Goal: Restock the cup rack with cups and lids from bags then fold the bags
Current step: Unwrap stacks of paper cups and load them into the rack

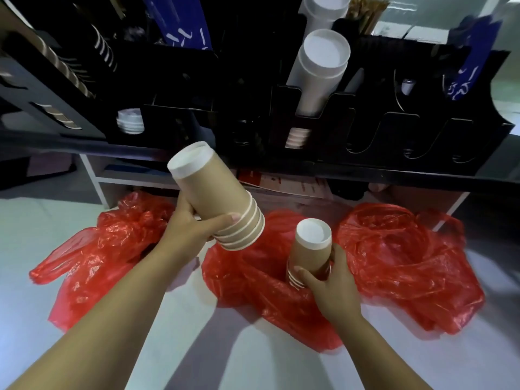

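Red plastic bags lie crumpled on a white surface (pixel 84 347): a left bag (pixel 98 249), a middle bag (pixel 253 282) and a right bag (pixel 402 266).

The left hand (pixel 194 226) holds a stack of brown cups (pixel 213 195) in the air above the gap between the left and middle bags. The stack is tilted, its white base pointing far and left and its rims pointing near and right. The thumb lies across the rims, and the fingers curl round the far side of the stack.

The right hand (pixel 332 288) grips a shorter stack (pixel 311 251) that stands base up, with its rims down in the folds of the middle bag. The thumb presses the stack's near left side, and the fingers wrap round its right side.

On the far side a black rack (pixel 365 130) stands on a dark worktop (pixel 394 173). A column of white cups (pixel 318 68) leans in one of its slots, right of centre. A low pile of white lids (pixel 130 121) sits in a slot on the left. Several U-shaped slots on the right show only dark interior.
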### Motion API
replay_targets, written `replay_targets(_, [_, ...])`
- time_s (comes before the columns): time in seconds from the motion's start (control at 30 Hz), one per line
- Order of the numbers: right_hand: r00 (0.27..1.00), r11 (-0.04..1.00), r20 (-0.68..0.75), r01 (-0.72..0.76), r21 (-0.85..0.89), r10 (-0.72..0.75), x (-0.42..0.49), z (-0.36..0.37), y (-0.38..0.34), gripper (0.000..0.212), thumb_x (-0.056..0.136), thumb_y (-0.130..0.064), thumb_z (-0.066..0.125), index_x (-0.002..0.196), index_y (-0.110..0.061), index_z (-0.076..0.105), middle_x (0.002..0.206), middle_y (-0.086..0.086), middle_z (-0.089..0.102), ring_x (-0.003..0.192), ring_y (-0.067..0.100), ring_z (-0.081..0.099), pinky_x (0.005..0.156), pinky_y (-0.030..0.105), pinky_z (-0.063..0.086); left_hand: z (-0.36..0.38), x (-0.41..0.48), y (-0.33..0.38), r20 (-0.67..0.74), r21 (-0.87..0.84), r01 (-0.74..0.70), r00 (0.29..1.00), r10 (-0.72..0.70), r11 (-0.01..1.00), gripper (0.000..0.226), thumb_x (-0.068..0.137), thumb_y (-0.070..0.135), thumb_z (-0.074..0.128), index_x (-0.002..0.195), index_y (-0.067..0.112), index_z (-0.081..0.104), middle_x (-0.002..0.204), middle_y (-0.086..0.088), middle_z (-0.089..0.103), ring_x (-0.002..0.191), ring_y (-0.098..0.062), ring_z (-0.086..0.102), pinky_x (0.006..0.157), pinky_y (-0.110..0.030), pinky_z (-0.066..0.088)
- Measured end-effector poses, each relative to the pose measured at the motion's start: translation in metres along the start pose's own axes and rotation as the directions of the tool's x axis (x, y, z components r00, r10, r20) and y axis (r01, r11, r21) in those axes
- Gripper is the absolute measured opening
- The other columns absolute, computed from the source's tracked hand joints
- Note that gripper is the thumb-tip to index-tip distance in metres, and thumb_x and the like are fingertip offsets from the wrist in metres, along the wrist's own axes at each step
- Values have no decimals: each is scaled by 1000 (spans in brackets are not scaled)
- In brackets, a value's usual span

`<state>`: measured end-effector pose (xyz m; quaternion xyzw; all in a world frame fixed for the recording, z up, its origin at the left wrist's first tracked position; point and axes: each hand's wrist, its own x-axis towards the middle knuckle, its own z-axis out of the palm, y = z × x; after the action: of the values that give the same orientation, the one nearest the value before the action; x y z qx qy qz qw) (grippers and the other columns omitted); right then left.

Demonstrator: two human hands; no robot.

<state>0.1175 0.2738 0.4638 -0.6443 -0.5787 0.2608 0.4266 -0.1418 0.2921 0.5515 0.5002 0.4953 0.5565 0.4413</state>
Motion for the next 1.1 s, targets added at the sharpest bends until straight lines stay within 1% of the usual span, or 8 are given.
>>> replay_targets(0.07, [1000,997,-21,9,71,-8,5,-5,-10,77,70,-40,80,133,-36,36,107,-31,52,104,9,57,87,35,50,1,-2,-4,41,52,1,999,-3,999,92,51,24,91,128,36,41,108,13,63,93,-2,65,69,-31,56])
replay_targets(0.2, [996,978,-70,61,201,-48,14,-20,-38,78,75,-35,78,138,-29,33,110,-25,54,102,5,59,80,30,51,8,-7,-22,63,144,54,996,-64,988,91,55,25,89,130,41,40,115,13,61,106,-13,61,89,-41,51])
replay_targets(0.37, [989,907,-121,130,400,-89,20,-43,-74,68,78,-36,78,133,-30,39,110,-15,60,93,2,63,72,23,48,19,-15,-20,63,267,-1,998,-16,964,82,65,17,85,123,42,31,109,19,56,96,-2,57,71,-20,46])
replay_targets(0.53, [977,851,-149,207,483,-153,19,-53,-105,61,69,-42,72,123,-33,45,105,-13,62,89,-3,64,70,19,48,13,-19,0,35,248,-36,999,28,968,84,63,21,87,123,42,32,110,16,57,96,-4,61,77,-27,53])
replay_targets(0.63, [966,832,-133,259,490,-222,18,-53,-126,60,68,-45,73,121,-34,47,106,-13,64,91,1,65,68,18,50,5,-25,35,7,267,-125,992,128,956,81,64,18,86,122,39,33,103,20,56,82,10,61,63,-10,50])
replay_targets(0.73, [945,782,-119,319,535,-304,16,-49,-155,68,62,-51,73,121,-28,50,103,-8,67,90,7,67,68,19,52,-14,-29,75,-15,370,-213,972,235,904,80,58,34,85,115,51,33,100,26,57,84,9,59,69,-18,48])
replay_targets(0.9, [880,663,-111,426,616,-462,13,-38,-214,56,63,-44,73,113,-28,54,99,-7,69,88,13,69,68,23,54,-52,-44,133,-85,417,-309,923,375,855,79,45,56,86,106,63,36,97,34,59,84,13,59,67,-20,45])
replay_targets(1.1, [800,518,-139,499,695,-584,19,-11,-294,56,64,-37,75,113,-19,54,96,0,68,86,15,68,70,26,53,-111,-45,191,-134,478,-400,847,515,782,78,36,64,76,102,71,35,99,38,56,84,9,60,70,-28,50])
